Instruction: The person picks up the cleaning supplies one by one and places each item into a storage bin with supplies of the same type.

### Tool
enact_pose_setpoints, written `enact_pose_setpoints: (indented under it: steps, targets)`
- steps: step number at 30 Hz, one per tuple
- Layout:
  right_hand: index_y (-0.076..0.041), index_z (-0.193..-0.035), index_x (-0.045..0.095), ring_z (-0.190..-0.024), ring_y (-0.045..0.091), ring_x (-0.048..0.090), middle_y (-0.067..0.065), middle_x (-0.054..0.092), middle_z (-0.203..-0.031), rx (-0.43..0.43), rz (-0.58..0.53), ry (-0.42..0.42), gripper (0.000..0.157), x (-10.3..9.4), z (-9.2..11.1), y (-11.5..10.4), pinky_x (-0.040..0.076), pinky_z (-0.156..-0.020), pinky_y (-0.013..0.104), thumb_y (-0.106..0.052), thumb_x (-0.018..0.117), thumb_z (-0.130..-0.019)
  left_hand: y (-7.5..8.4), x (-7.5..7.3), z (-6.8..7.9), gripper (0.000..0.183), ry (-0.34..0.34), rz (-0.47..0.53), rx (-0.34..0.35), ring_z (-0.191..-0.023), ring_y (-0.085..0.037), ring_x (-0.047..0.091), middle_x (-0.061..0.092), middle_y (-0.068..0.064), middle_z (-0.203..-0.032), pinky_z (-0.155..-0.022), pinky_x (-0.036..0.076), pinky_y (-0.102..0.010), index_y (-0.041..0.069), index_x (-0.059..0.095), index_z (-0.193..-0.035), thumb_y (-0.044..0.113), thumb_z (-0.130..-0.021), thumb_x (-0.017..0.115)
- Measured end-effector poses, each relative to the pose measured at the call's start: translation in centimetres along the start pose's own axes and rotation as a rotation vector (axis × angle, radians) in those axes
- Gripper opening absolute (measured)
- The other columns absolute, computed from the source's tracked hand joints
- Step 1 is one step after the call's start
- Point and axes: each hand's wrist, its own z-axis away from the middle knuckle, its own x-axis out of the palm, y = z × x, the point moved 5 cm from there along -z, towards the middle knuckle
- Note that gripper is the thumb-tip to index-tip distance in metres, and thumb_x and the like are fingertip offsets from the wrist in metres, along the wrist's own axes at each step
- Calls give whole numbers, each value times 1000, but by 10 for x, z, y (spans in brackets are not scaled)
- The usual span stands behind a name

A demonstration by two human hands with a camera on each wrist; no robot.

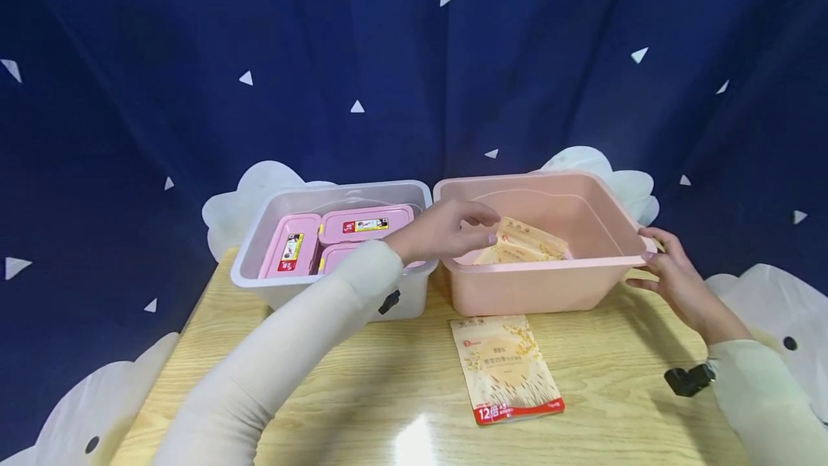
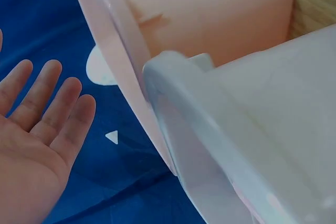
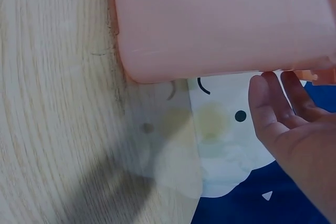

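My left hand [image 1: 449, 230] hovers over the left rim of a pink plastic bin [image 1: 517, 288], fingers loosely extended with nothing in them. In the left wrist view its palm and spread fingers show beside the bins. Inside the pink bin lie beige flat pouches [image 1: 527, 239], partly hidden by the front wall. At the bin's right end my right hand [image 1: 682, 286] touches the rim with its fingertips. The right wrist view shows those fingers fairly straight against the bin's side. Another beige pouch [image 1: 507, 369], with a red bottom strip and printed grain stalks, lies flat before the bin.
A light grey bin [image 1: 265, 285] stands just left of the pink one, holding pink-lidded boxes [image 1: 366, 224] with red and yellow labels. My left forearm passes in front of it. Both bins stand on a wood-grain table [image 1: 362, 394]; a dark blue curtain [image 1: 401, 42] hangs behind.
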Motion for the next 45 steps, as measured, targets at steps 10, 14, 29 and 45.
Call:
enact_pose_setpoints:
  steps: [10,14,29,45]
  targets:
    - [-26,-149,27,-105,-7,60,-14,41,-131,-6,47,-55,46,-1,5,-5,56,-78,19,-11,33,-106,2,8,29,44,55,-33,58,-115,-19,64,68,-3,-129,-99,52,-31,9,65,-129,26,-90,72]
    - [-29,-147,27,-104,-6,59,-14,38,-132,9,56,-57,45,0,3,-2,56,-78,21,-12,33,-105,-4,19,45,44,60,31,48,-112,-19,67,68,-2,-129,-96,55,-30,10,65,-129,26,-89,74]
    - [-30,-141,30,-102,-5,60,-13,32,-130,4,33,-22,40,2,0,3,57,-75,22,-12,32,-105,-34,89,112,31,75,-129,92,-111,-13,67,71,1,-123,-99,51,-23,14,69,-122,23,-93,68]
    - [-32,-140,30,-100,-4,60,-14,32,-130,-11,-17,-13,42,7,-2,3,56,-75,21,-11,32,-104,-64,117,108,29,93,-262,-96,-106,-14,66,71,4,-118,-94,52,-26,16,70,-121,24,-94,63]
